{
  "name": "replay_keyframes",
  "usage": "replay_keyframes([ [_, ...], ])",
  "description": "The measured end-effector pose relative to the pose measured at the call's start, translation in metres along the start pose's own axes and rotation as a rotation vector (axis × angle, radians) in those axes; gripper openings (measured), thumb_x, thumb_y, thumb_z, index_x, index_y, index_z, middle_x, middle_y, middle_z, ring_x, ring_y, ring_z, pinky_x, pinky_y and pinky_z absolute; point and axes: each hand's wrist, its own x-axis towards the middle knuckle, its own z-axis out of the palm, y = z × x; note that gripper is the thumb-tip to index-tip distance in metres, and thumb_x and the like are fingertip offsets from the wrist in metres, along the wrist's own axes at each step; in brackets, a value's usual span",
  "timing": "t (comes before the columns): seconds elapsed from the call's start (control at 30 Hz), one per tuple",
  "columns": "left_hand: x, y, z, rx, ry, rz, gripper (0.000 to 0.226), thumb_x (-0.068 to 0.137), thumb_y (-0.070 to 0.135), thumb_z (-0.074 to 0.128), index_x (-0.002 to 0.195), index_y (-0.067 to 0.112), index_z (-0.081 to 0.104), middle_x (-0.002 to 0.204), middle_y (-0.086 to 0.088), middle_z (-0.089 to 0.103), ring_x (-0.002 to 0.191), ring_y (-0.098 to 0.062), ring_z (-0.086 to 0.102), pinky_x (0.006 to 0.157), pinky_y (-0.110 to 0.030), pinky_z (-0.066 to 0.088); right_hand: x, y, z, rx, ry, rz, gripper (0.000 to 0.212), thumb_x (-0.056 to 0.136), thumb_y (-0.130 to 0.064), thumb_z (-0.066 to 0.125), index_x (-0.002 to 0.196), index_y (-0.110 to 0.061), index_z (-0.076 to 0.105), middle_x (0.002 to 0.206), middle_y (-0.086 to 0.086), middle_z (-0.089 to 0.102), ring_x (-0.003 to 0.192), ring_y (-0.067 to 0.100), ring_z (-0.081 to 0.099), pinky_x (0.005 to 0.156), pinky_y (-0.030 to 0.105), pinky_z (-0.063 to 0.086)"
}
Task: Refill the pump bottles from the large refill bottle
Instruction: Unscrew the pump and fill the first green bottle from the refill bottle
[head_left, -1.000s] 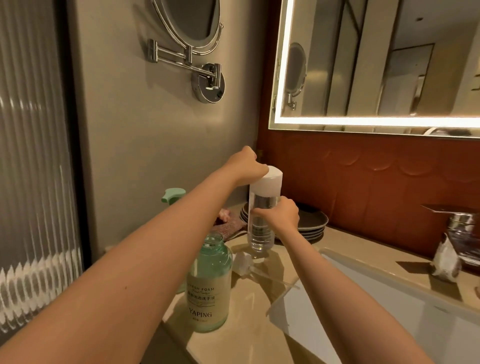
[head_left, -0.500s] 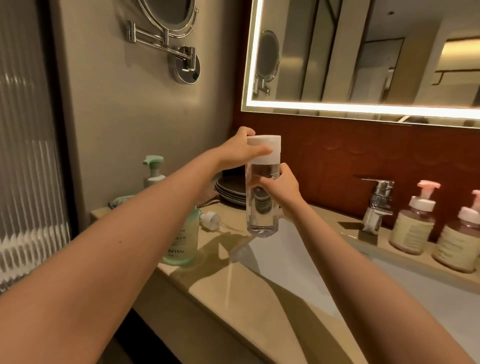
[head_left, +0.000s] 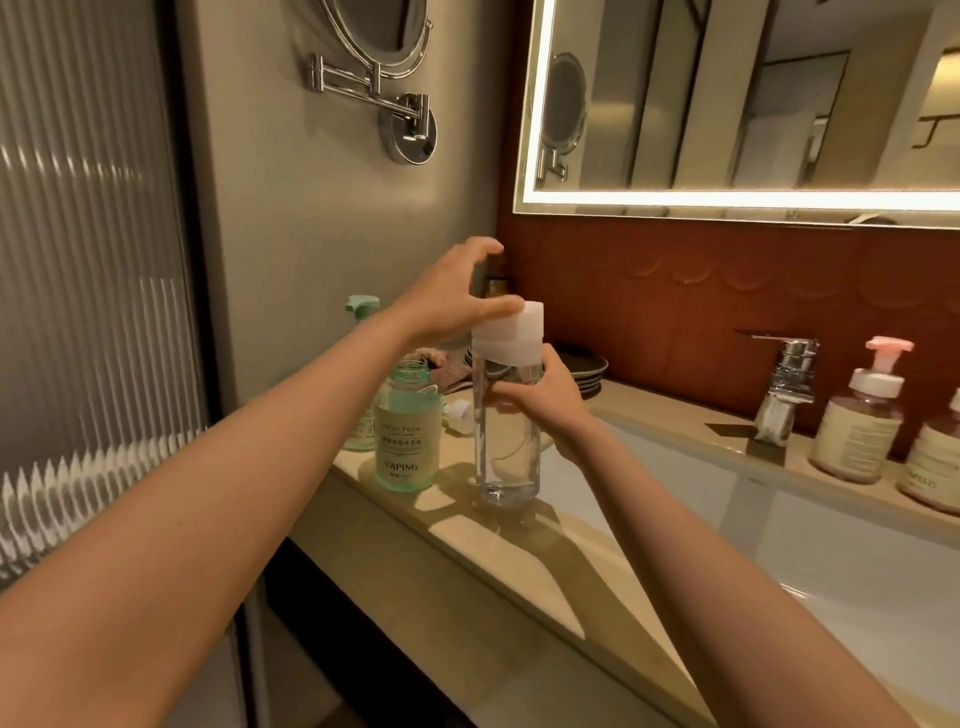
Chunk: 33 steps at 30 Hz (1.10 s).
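A tall clear refill bottle with a white cap stands upright on the beige counter, at the sink's left edge. My right hand grips its upper body. My left hand holds the white cap from above and the left, thumb along the cap's front. Left of it stands a green pump bottle with its neck open and no pump. Its white pump head lies on the counter behind. A second green pump bottle stands farther back, mostly hidden by my left arm.
The white sink basin fills the right. A chrome tap stands behind it, with two pink pump bottles at its right. Dark stacked plates sit by the red wall. A swing-arm mirror hangs on the left wall.
The refill bottle has come from the back of the counter, through the air, down onto the counter near the front by the open green bottle. Both hands kept their hold.
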Motion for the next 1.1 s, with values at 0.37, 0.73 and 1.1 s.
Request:
replay_keyframes([
  [0.37, -0.049, -0.078, 0.003, 0.02, -0.255, -0.324, 0.115, 0.073, -0.005, 0.071, 0.146, 0.023, -0.014, 0.155, -0.01, 0.009, 0.138, -0.033, 0.026, 0.104, -0.04, 0.037, 0.003, 0.003, 0.016, 0.12, 0.067, 0.027, 0.069, 0.058, -0.007, 0.079, 0.114, -0.019, 0.041, 0.102, 0.001, 0.054, 0.098, 0.02, 0.055, 0.088, 0.046, 0.052],
  [0.73, -0.031, -0.089, 0.043, -0.043, -0.037, -0.302, 0.125, 0.06, 0.015, 0.086, 0.147, 0.019, -0.005, 0.151, -0.006, 0.027, 0.137, -0.025, 0.03, 0.111, -0.045, 0.031, 0.02, 0.017, 0.016, 0.099, -0.004, 0.041, 0.093, 0.033, -0.029, 0.08, 0.119, -0.015, 0.048, 0.105, 0.006, 0.063, 0.099, 0.022, 0.061, 0.083, 0.045, 0.054],
  [1.1, -0.032, -0.073, 0.034, -0.341, -0.09, -0.349, 0.11, 0.062, 0.01, 0.066, 0.144, 0.037, -0.002, 0.152, -0.015, 0.014, 0.139, -0.032, 0.019, 0.109, -0.053, 0.029, 0.007, -0.037, -0.005, 0.036, 0.103, -0.132, 0.085, 0.07, -0.034, 0.078, 0.138, -0.018, 0.029, 0.111, -0.004, 0.045, 0.097, 0.011, 0.053, 0.074, 0.02, 0.049],
])
